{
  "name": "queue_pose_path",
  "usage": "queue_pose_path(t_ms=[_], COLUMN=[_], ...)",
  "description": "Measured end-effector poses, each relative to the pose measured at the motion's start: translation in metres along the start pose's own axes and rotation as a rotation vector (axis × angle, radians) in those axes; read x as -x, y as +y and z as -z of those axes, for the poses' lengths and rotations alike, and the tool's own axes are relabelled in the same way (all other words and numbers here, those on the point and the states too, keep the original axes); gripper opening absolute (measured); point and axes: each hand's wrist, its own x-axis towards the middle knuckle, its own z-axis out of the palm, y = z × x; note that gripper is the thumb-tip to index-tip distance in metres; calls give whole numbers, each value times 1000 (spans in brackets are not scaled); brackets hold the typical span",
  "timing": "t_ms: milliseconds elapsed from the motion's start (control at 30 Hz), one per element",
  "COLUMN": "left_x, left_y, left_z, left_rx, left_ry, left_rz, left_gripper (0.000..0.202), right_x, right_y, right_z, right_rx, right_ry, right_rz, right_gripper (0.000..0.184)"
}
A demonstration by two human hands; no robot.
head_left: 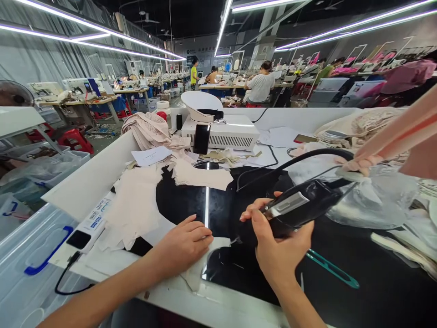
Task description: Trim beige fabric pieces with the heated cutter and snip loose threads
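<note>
My left hand (187,241) lies palm down with its fingers stretched out, over the edge of a pale cloth piece (220,243) on a glossy black work surface (184,198). Wrapped round a black hand-held tool (303,207) with a silver plate is my right hand (283,246). A thick black cable runs from the tool's far end. The tool hangs tilted above the black surface, and its exact kind is unclear. Beyond my left hand lie stacked cut cloth pieces (136,200) and a curved cloth piece (203,175). Under my right wrist rests a teal slotted strip (336,269).
A phone (202,139) leans against a vented white box (235,132). Cloth bundles (150,127) lie at the back left. A clear plastic bag (375,200) and hanging peach cloth (392,132) are at the right. A white raised wall (88,173) borders the left side.
</note>
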Motion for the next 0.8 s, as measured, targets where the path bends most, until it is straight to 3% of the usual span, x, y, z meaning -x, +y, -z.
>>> queue_pose_path(t_ms=[167, 367, 800], left_x=[-18, -15, -3], left_y=[9, 12, 14], left_z=[-8, -26, -21], left_rx=[96, 92, 96], left_ry=[8, -112, -79], left_rz=[-42, 52, 111], left_gripper=[22, 18, 16], right_x=[0, 1, 0], right_y=[1, 2, -1], right_z=[1, 3, 3], right_rx=[15, 20, 0], right_ry=[11, 14, 7], right_rz=[-1, -12, -23], right_gripper=[43, 42, 44])
